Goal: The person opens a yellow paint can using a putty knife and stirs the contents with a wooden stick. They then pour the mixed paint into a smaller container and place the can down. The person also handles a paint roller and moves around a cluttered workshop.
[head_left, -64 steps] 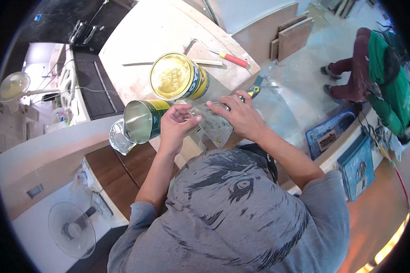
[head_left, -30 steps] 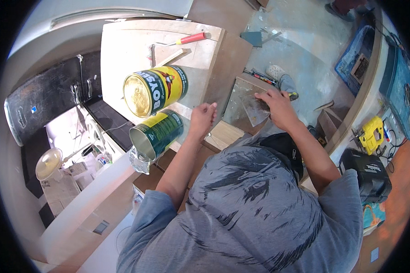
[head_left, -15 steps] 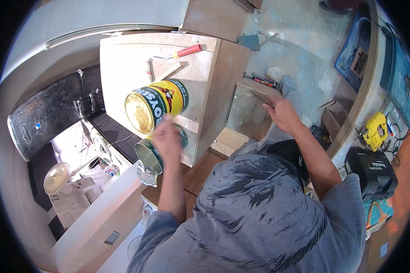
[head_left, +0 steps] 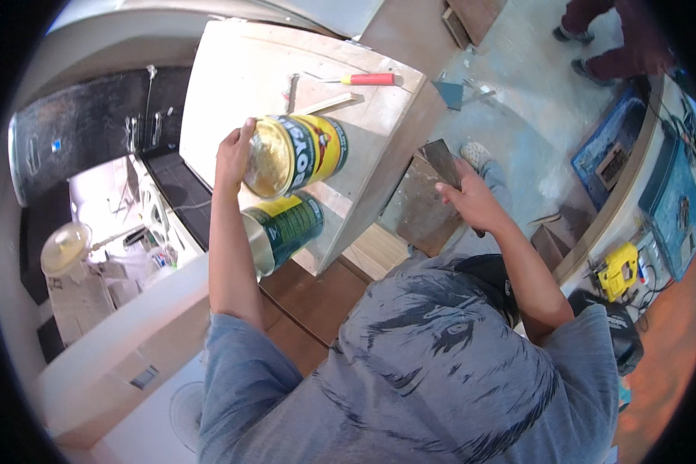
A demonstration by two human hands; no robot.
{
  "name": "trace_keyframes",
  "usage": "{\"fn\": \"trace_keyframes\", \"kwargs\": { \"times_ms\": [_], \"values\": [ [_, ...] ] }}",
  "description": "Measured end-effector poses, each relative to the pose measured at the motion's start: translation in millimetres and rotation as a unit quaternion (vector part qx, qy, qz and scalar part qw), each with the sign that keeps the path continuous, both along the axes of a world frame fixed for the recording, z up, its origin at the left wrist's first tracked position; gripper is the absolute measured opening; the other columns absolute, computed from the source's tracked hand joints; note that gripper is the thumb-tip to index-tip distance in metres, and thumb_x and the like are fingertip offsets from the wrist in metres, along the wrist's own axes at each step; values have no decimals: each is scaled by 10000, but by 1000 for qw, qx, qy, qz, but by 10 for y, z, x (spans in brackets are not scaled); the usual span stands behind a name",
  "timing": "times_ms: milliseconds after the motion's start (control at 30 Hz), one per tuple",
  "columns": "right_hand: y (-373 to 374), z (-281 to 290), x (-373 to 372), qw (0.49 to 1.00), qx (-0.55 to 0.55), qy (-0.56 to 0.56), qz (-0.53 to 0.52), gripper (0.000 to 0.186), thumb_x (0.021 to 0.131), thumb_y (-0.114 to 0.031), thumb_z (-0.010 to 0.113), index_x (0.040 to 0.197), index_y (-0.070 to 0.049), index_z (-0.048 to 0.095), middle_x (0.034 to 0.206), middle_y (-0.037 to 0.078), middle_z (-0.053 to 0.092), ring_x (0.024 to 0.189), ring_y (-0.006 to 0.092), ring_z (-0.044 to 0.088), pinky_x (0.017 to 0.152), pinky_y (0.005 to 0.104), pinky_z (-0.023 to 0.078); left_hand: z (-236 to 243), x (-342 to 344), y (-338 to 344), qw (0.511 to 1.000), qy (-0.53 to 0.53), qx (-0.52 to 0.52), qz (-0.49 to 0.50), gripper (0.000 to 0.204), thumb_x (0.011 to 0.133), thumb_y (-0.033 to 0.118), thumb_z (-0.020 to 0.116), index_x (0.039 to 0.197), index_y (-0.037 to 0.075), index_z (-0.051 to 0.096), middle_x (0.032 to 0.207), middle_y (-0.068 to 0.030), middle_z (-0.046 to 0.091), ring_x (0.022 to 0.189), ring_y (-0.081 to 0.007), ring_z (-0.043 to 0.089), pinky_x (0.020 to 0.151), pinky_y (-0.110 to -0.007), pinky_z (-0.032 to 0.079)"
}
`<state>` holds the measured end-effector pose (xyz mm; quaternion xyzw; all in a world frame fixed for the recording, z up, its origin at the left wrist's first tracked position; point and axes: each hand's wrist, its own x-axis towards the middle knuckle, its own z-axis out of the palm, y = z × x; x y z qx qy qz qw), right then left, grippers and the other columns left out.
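Note:
A large yellow and dark green paint can (head_left: 317, 151) stands on the pale wooden top, its gold round end (head_left: 269, 158) facing up. My left hand (head_left: 234, 153) is closed against the left edge of that end, with some fingers hidden. Nearer to me, a second green and yellow can (head_left: 290, 228) stands partly behind my left forearm; its opening is mostly hidden. On the right, my right hand (head_left: 472, 195) is closed round a putty knife (head_left: 442, 162), whose broad dark blade points up and away from me. A brown board (head_left: 425, 205) lies below the blade.
Beyond the cans lie a red-handled roller (head_left: 367, 79) and a thin wood strip (head_left: 329, 104). A co-worker's legs (head_left: 626, 46) show at the far right. A yellow power tool (head_left: 617, 271) sits on a ledge at right. A white clog (head_left: 474, 155) is on the floor.
My left hand has gone from above the nearer can to the left edge of the large can's gold end. The putty knife's blade now shows broadside. A co-worker's legs show more fully.

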<state>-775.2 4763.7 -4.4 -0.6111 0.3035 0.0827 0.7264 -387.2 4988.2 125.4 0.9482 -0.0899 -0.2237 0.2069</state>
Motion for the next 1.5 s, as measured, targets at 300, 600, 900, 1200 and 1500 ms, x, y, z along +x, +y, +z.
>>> {"fn": "trace_keyframes", "kwargs": {
  "times_ms": [300,600,900,1200,1500],
  "values": [
    [-35,447,316,976,82,-130,-153,890,844,-59,790,1564,-117,270,1215,171,643,1067,212,666,847,315,554,160,-360,282,986,42,146,62,888,961,707,437,979,-141,699,862,-285,703,782,-333,741,677,-405,600],
    [582,1151,950,969,-22,-156,-192,320,810,-83,804,1074,37,670,995,106,738,875,170,705,791,338,570,1,-696,585,984,-125,-113,-51,379,999,314,539,1189,27,696,1061,-246,717,1060,-384,678,948,-436,510],
    [967,1410,1338,953,-210,-190,-107,279,841,-47,678,1104,46,673,942,130,740,829,210,712,744,348,564,-230,-837,567,963,-147,-223,28,391,1018,349,493,1083,21,697,902,-236,697,882,-410,661,812,-460,497],
    [1174,1341,1375,901,-332,-261,-102,358,857,-49,656,1201,48,629,992,159,733,921,219,700,859,349,519,-250,-805,592,963,-127,-234,45,392,1018,347,474,1064,28,698,939,-269,683,933,-459,642,838,-515,494],
    [1164,1308,1410,899,-388,-189,-74,223,833,-97,671,1002,49,674,837,211,716,779,326,711,745,403,534,-292,-762,604,969,-118,-213,51,390,1024,346,464,1039,28,689,964,-265,684,954,-460,639,858,-527,496]
  ]
}}
